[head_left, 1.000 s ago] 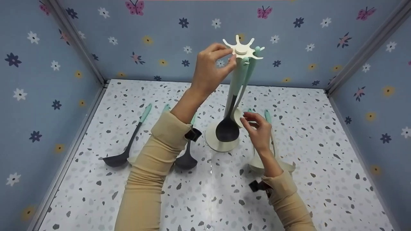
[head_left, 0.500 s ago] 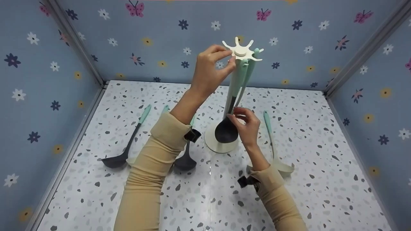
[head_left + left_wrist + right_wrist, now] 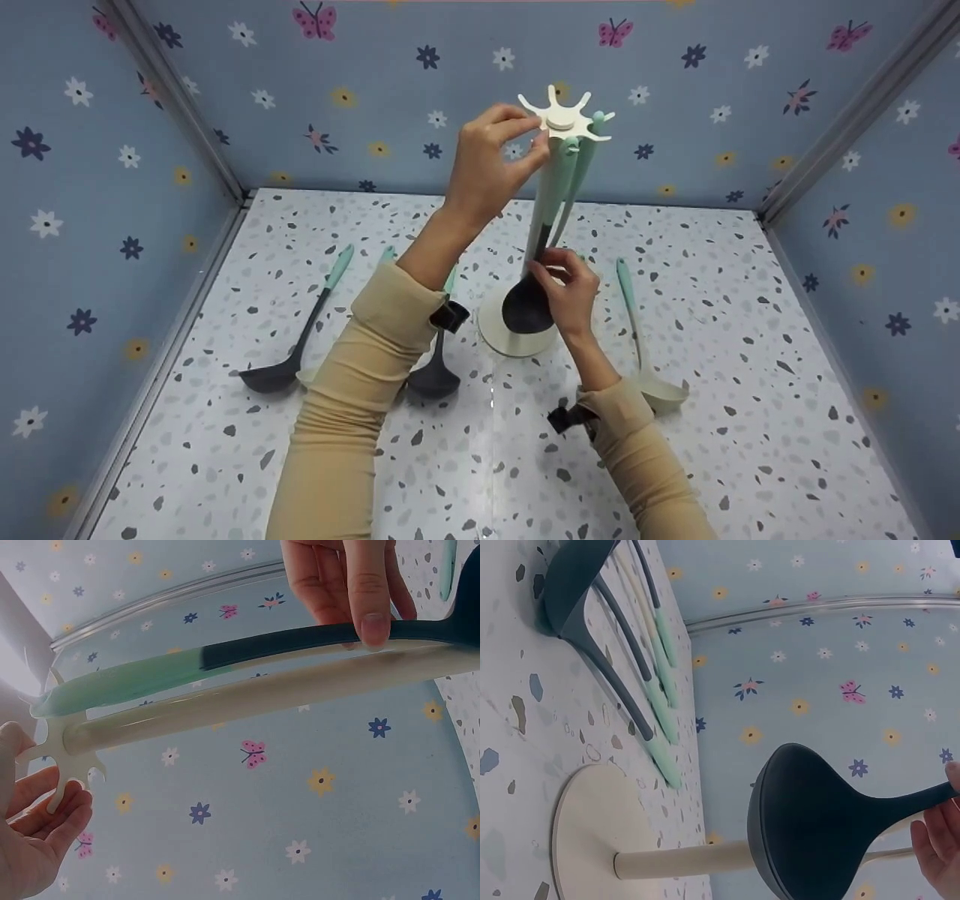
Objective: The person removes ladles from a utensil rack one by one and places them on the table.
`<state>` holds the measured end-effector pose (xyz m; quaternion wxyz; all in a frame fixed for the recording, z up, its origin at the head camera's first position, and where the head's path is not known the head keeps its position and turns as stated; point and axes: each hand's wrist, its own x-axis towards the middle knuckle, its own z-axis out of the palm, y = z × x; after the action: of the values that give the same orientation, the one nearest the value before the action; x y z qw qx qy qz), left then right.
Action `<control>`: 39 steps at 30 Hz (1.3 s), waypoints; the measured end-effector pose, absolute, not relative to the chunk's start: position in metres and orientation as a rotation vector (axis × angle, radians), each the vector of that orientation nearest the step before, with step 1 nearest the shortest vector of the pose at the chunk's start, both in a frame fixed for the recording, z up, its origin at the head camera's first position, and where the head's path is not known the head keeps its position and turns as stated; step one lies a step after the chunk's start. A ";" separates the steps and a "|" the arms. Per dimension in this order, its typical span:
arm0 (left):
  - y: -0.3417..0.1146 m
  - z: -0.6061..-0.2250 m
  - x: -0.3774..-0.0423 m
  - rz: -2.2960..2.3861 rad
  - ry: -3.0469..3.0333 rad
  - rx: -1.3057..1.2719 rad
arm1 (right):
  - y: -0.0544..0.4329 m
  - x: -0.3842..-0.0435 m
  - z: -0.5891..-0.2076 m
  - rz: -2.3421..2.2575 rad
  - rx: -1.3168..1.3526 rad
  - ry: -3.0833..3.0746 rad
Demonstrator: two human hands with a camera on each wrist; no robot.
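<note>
A cream utensil stand [image 3: 560, 120] has a star-shaped hook top, a pole and a round base. My left hand [image 3: 487, 161] pinches a prong of that top between thumb and fingers; in the left wrist view the prong [image 3: 57, 799] sits between the fingertips. From one hook hangs a black ladle [image 3: 525, 306] with a mint handle, bowl down in front of the pole. My right hand [image 3: 574, 292] pinches the ladle's neck just above its bowl. Behind it hangs a second mint-handled utensil [image 3: 583, 169], its lower part hidden by the right hand.
On the speckled table [image 3: 450, 480], a black ladle [image 3: 274, 375] and a dark utensil [image 3: 433, 379] lie to the left, with others partly behind my left sleeve. A cream ladle [image 3: 658, 391] lies at right. Flowered walls [image 3: 300, 90] enclose the back and sides.
My right hand has moved left from beside the hanging ladle and taken hold of its neck. My left hand stays on the stand's top.
</note>
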<state>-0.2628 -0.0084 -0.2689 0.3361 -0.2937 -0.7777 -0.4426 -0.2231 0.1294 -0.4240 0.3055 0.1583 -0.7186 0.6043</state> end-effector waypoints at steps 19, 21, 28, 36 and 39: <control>-0.008 -0.269 -0.263 -1.155 -2.010 -0.779 | 0.125 -0.211 -0.429 1.493 0.469 -1.802; -0.008 -0.269 -0.263 -1.154 -2.018 -0.777 | 0.125 -0.210 -0.428 1.477 0.488 -1.790; -0.008 -0.269 -0.262 -1.149 -2.026 -0.780 | 0.125 -0.206 -0.427 1.456 0.523 -1.768; -0.008 -0.270 -0.262 -1.159 -2.030 -0.780 | 0.126 -0.202 -0.425 1.462 0.528 -1.760; -0.009 -0.270 -0.262 -1.157 -2.031 -0.779 | 0.126 -0.200 -0.423 1.461 0.537 -1.755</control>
<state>-0.2622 -0.0085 -0.2698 0.3322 -0.2980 -0.7775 -0.4430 -0.2002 0.1264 -0.4234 0.3877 0.2110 -0.6896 0.5742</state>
